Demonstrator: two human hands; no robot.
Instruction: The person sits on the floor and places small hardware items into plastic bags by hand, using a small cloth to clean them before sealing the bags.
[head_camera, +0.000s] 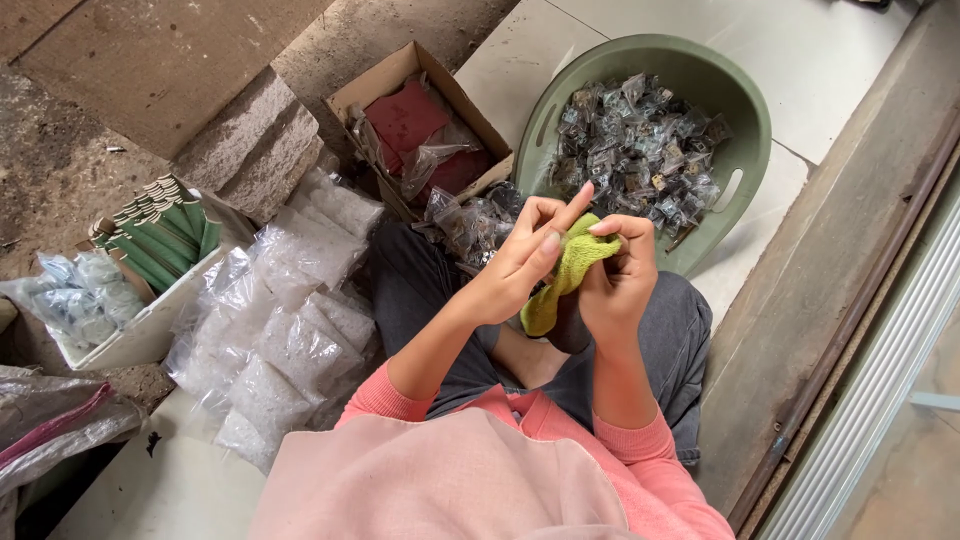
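Observation:
A yellow-green cloth (566, 278) is bunched between both my hands above my lap. My right hand (618, 280) grips it from the right with curled fingers. My left hand (524, 256) presses it from the left, fingers partly extended. Whatever may lie inside the cloth is hidden. Beyond my hands sits a green plastic basin (745, 120) filled with several small clear packets of dark metal parts (640, 145).
A cardboard box (395, 75) with red sheets and plastic bags stands to the left of the basin. Bags of white pieces (300, 330) lie at my left. A white box holds green rolls (160, 235). A stone block (250, 145) and a door track (860, 330) border the spot.

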